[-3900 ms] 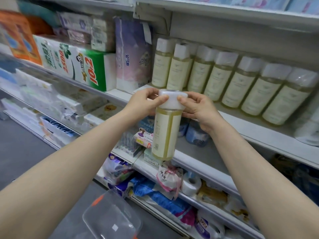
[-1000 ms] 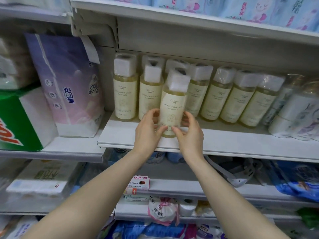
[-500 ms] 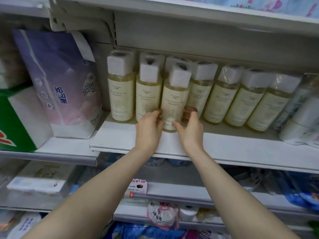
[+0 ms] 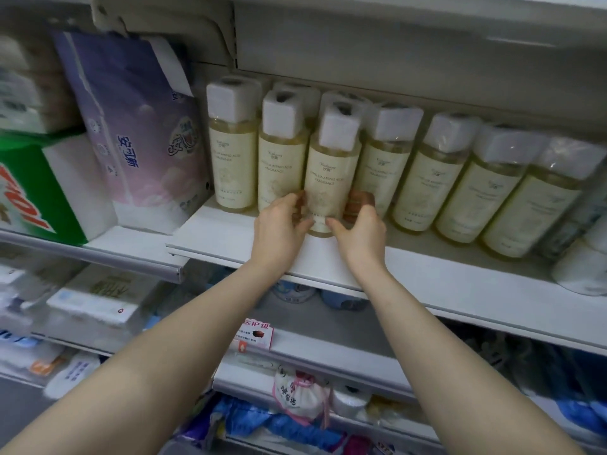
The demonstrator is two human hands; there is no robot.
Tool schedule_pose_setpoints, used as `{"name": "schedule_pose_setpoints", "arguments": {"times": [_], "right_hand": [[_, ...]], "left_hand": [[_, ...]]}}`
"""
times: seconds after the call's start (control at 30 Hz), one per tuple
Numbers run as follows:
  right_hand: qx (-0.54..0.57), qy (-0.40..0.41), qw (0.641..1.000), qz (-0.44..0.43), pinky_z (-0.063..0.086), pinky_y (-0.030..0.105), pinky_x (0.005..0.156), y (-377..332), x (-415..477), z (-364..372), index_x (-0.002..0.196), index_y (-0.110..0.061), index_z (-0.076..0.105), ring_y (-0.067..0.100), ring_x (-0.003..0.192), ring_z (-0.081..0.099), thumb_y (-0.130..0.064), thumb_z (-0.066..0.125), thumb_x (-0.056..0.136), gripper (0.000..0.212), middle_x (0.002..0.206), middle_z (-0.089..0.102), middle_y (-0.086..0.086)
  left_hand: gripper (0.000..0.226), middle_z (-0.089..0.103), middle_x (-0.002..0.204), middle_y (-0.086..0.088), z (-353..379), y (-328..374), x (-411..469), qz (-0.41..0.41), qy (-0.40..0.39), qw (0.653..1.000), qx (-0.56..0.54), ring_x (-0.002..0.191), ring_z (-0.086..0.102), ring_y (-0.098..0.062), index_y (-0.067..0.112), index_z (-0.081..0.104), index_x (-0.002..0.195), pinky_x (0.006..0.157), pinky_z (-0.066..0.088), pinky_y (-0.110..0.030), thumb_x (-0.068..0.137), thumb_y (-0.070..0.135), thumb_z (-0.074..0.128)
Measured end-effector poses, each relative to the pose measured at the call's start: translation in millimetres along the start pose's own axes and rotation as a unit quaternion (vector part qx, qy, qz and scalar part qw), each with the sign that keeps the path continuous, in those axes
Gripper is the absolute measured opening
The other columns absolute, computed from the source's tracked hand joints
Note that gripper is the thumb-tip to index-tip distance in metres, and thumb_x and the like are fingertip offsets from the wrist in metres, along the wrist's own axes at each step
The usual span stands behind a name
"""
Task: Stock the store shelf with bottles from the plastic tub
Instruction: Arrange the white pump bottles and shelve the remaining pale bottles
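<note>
We have one shampoo bottle (image 4: 330,178) standing on the white metal shelf (image 4: 427,280), in front of the row and nearer the edge than its neighbours; our left hand (image 4: 279,228) and right hand (image 4: 359,233) cup its lower body from either side, fingers narrow and closed on it; we judge it seated, with only a nudge back into line remaining. The row of stocked bottles (image 4: 437,172) runs right, at least two deep on the left; the plastic tub is out of view, so how many remain we cannot tell. Bottles: clear rounded plastic, pale yellow liquid, cream matte labels, square white caps under glossy shrink film. Soft purple tissue pack (image 4: 144,139) sits far left.
</note>
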State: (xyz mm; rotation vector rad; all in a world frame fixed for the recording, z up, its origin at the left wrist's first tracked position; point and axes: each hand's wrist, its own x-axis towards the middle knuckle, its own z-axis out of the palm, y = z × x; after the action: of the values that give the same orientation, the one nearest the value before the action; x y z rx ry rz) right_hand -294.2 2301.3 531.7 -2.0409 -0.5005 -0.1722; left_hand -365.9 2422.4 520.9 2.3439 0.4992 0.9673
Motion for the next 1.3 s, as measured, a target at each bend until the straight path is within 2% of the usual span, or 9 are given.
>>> {"name": "schedule_pose_setpoints", "arguments": {"times": [0.13, 0.27, 0.4, 0.67, 0.9, 1.07, 1.17, 1.3], "right_hand": [[0.009, 0.004, 1.000, -0.015, 0.049, 0.033, 0.093, 4.8, -9.8, -15.1, 0.125, -0.011, 0.057, 0.023, 0.110, 0.061, -0.021, 0.077, 0.086, 0.045, 0.120, 0.066, 0.006], [0.043, 0.013, 0.999, -0.032, 0.052, 0.038, 0.094, 7.7, -34.7, -32.9, 0.122, -0.018, 0.057, 0.016, 0.105, 0.061, -0.013, 0.075, 0.085, 0.043, 0.114, 0.064, -0.004], [0.038, 0.030, 0.998, -0.042, 0.051, 0.033, 0.091, 9.2, -66.1, -53.6, 0.122, -0.019, 0.058, 0.016, 0.106, 0.061, -0.013, 0.072, 0.087, 0.038, 0.112, 0.065, -0.005], [0.041, 0.045, 0.997, -0.047, 0.054, 0.031, 0.082, 22.2, -157.4, -103.7, 0.116, -0.016, 0.061, 0.014, 0.092, 0.063, -0.010, 0.071, 0.087, 0.032, 0.110, 0.065, -0.005], [-0.007, 0.018, 1.000, 0.005, 0.047, 0.017, 0.079, 80.2, -239.3, -157.0, 0.112, -0.021, 0.062, 0.008, 0.096, 0.060, -0.016, 0.070, 0.091, 0.023, 0.108, 0.066, -0.007], [-0.025, 0.010, 0.997, 0.072, 0.052, 0.027, 0.085, 133.2, -277.5, -187.4, 0.102, -0.023, 0.065, 0.010, 0.095, 0.062, -0.015, 0.070, 0.090, 0.016, 0.101, 0.066, -0.008], [-0.021, -0.004, 0.995, 0.097, 0.055, 0.031, 0.086, 168.6, -293.9, -206.9, 0.098, -0.024, 0.065, 0.011, 0.091, 0.064, -0.013, 0.072, 0.088, 0.016, 0.096, 0.068, -0.007], [-0.027, -0.026, 0.992, 0.121, 0.052, 0.028, 0.084, 215.1, -308.8, -240.1, 0.097, -0.021, 0.066, 0.011, 0.091, 0.065, -0.014, 0.072, 0.088, 0.013, 0.096, 0.070, -0.006]], "left_hand": [[0.043, 0.069, 0.112, -0.001, -5.5, 11.5, -17.2, -0.023, 0.020, 0.999, -0.029, 0.094, 0.066, -0.016, 0.014, 0.061, 0.126, 0.086, 0.054, -0.039, 0.086, 0.024, 0.073], [0.042, 0.068, 0.114, 0.006, -13.0, 28.5, -41.0, -0.033, 0.016, 0.998, -0.042, 0.095, 0.063, -0.007, 0.021, 0.061, 0.128, 0.089, 0.053, -0.035, 0.087, 0.024, 0.071], [0.040, 0.067, 0.117, 0.007, -22.8, 47.3, -72.9, -0.021, 0.010, 0.998, -0.065, 0.096, 0.063, -0.006, 0.022, 0.061, 0.127, 0.088, 0.053, -0.029, 0.088, 0.022, 0.070], [0.030, 0.070, 0.110, 0.004, -30.1, 73.4, -159.8, 0.022, -0.003, 0.998, -0.066, 0.095, 0.066, -0.012, 0.021, 0.067, 0.116, 0.086, 0.054, -0.040, 0.087, 0.024, 0.072], [0.025, 0.070, 0.109, 0.002, -5.0, 99.3, -250.3, 0.000, -0.072, 0.992, -0.100, 0.094, 0.066, -0.014, 0.019, 0.069, 0.112, 0.084, 0.055, -0.041, 0.087, 0.021, 0.072], [0.024, 0.068, 0.110, 0.004, 28.2, 121.4, -301.1, -0.016, -0.135, 0.985, -0.104, 0.093, 0.065, -0.009, 0.021, 0.069, 0.112, 0.085, 0.055, -0.037, 0.089, 0.025, 0.070], [0.024, 0.070, 0.106, 0.003, 53.3, 134.7, -327.2, -0.027, -0.154, 0.982, -0.102, 0.092, 0.066, -0.013, 0.020, 0.071, 0.110, 0.086, 0.054, -0.037, 0.086, 0.022, 0.072], [0.024, 0.071, 0.104, 0.002, 91.3, 159.5, -358.0, -0.024, -0.196, 0.976, -0.090, 0.091, 0.066, -0.015, 0.019, 0.071, 0.109, 0.086, 0.052, -0.032, 0.086, 0.022, 0.073]]}}
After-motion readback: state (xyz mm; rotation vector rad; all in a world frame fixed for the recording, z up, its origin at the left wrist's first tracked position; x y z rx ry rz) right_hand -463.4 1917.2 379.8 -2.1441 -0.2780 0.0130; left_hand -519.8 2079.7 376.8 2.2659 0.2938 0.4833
